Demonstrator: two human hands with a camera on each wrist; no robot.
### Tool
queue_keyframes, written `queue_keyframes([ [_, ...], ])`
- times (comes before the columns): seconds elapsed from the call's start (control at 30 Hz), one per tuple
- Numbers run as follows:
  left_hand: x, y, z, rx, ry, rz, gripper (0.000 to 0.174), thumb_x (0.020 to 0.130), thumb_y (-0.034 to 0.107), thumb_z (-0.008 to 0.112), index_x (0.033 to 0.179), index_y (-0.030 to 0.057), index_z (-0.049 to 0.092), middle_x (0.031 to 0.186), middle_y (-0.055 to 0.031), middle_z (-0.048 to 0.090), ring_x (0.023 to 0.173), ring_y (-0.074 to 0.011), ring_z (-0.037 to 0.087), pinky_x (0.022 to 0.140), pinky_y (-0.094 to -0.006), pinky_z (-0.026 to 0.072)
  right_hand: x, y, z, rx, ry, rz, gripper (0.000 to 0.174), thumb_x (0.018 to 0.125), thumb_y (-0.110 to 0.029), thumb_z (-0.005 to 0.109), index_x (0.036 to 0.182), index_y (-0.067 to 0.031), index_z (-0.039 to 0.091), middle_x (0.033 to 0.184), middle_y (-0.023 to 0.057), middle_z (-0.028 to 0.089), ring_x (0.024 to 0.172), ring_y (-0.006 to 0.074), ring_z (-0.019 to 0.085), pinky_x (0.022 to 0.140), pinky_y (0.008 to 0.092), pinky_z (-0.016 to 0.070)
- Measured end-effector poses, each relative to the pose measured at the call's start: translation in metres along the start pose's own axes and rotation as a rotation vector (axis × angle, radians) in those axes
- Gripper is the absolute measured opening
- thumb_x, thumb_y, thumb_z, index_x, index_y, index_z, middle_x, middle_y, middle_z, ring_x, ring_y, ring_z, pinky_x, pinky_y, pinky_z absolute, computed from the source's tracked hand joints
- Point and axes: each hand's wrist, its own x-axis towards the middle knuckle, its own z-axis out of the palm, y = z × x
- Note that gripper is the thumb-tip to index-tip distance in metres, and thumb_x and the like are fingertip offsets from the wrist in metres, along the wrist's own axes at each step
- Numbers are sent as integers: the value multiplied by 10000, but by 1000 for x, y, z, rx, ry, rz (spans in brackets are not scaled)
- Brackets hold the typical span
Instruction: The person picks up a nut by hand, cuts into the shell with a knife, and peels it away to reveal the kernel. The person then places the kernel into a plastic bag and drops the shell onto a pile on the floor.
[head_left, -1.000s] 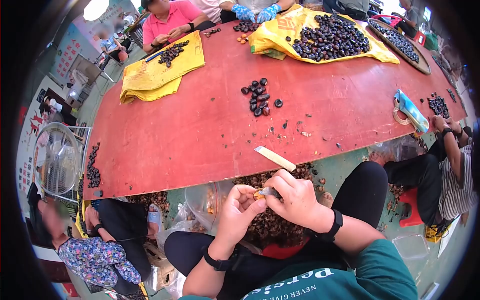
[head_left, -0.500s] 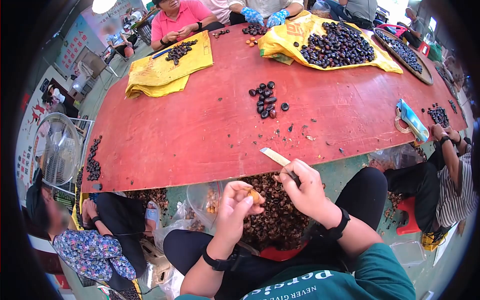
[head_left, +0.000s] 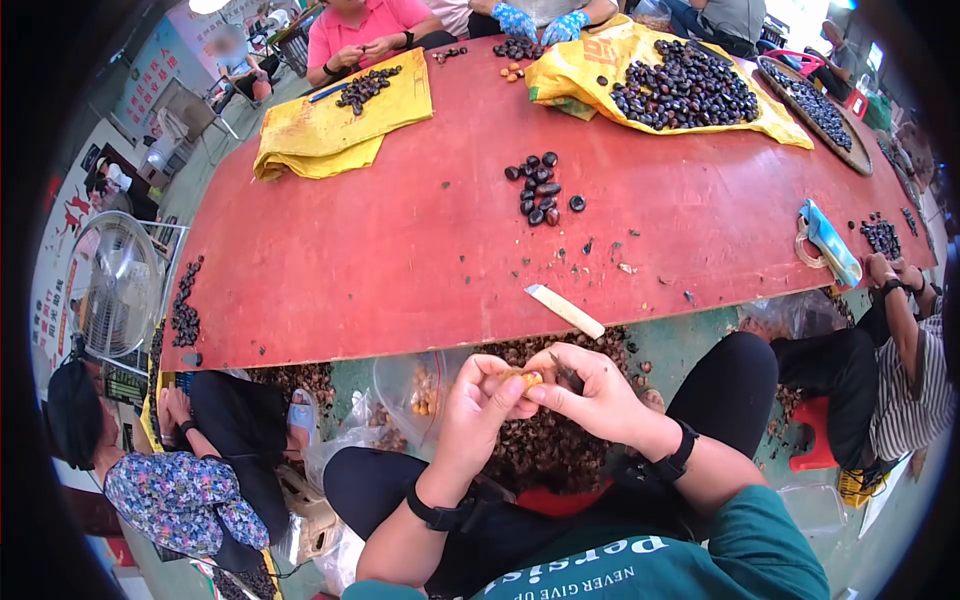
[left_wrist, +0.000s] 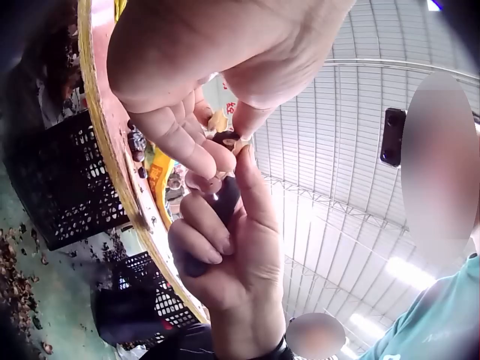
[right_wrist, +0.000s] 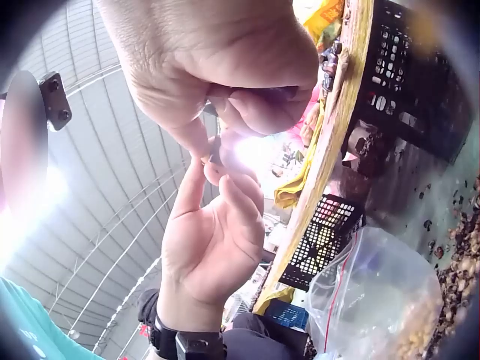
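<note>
Over my lap, my left hand point(head_left: 497, 388) pinches a small, partly peeled yellowish chestnut point(head_left: 527, 379) between thumb and fingertips. My right hand point(head_left: 562, 380) meets it from the right, its thumb touching the nut and its fingers curled round a small dark knife point(head_left: 566, 371). In the left wrist view the chestnut point(left_wrist: 226, 139) sits between the left fingertips point(left_wrist: 196, 154), and the right hand point(left_wrist: 229, 247) below grips the dark knife handle point(left_wrist: 220, 214). The right wrist view shows the left hand point(right_wrist: 214, 225) reaching up to the right hand point(right_wrist: 225, 75); glare hides the nut there.
A red table point(head_left: 400, 250) lies ahead with a pale flat stick point(head_left: 565, 311) at its near edge, a small pile of dark chestnuts point(head_left: 540, 190) and yellow sacks point(head_left: 340, 125) holding more. Below are a plastic bag of peeled nuts point(head_left: 420, 392) and a shell heap point(head_left: 545, 445). Other people sit around.
Half a second ago my hands were apart, the right one lifted toward the stick with the knife. Now the right hand has come back down to the nut held by the left.
</note>
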Motion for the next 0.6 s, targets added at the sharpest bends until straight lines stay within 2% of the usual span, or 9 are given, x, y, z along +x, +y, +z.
queue_keyframes([
  [0.03,0,3,1,-74,-2,-38,251,1015,143,620,1212,46,499,1045,-95,688,859,-129,692,785,-289,608,-1,-1,1,41,-8,48,248,951,-199,699,1102,-7,661,933,12,655,845,75,575,754,275,484],
  [0.1,-1,14,5,-223,-3,-117,267,1020,160,615,1229,47,493,1032,-100,694,840,-126,692,783,-288,609,1,4,4,279,31,-11,218,979,-177,673,1118,-13,642,975,-6,659,893,48,576,791,246,491],
  [0.17,-1,14,8,34,72,-83,160,1001,156,646,1096,42,586,904,-59,707,744,-80,659,682,-226,555,-2,-4,1,437,69,86,202,979,-158,667,1116,-12,640,983,-2,663,913,50,586,802,239,495],
  [0.23,0,6,0,364,64,-42,111,975,141,682,990,42,633,824,-26,704,702,-47,629,628,-194,505,-2,-3,1,313,117,14,201,963,-149,685,1110,-18,643,920,-33,627,821,28,542,722,213,450],
  [0.27,-1,-1,5,396,107,26,138,930,111,734,842,59,642,705,45,638,628,-2,525,559,-184,396,-2,0,2,246,136,-20,204,955,-146,693,1109,-21,645,901,-41,614,792,22,523,699,209,433],
  [0.37,-5,-4,5,531,83,72,156,903,90,763,828,76,626,651,88,557,588,4,440,531,-200,348,-2,1,1,77,185,-91,213,919,-132,725,1094,-35,651,831,-60,551,688,12,444,619,202,367],
  [0.5,0,-3,0,677,95,238,178,951,136,717,819,57,628,764,49,567,662,-40,478,592,-212,371,-4,2,3,66,213,-75,210,912,-124,728,1086,-37,648,817,-59,531,667,15,434,603,207,368],
  [0.53,1,-2,1,540,19,234,155,996,194,659,1017,42,638,997,-14,625,847,-82,601,719,-225,490,-3,4,4,77,222,-75,209,912,-123,727,1084,-37,647,814,-60,526,662,16,430,600,208,367],
  [0.6,0,5,16,149,4,93,233,1015,214,625,1171,47,576,1130,-43,616,981,-117,628,820,-257,536,-1,9,9,85,258,-71,209,907,-119,731,1080,-38,647,814,-57,516,667,21,429,601,211,369],
])
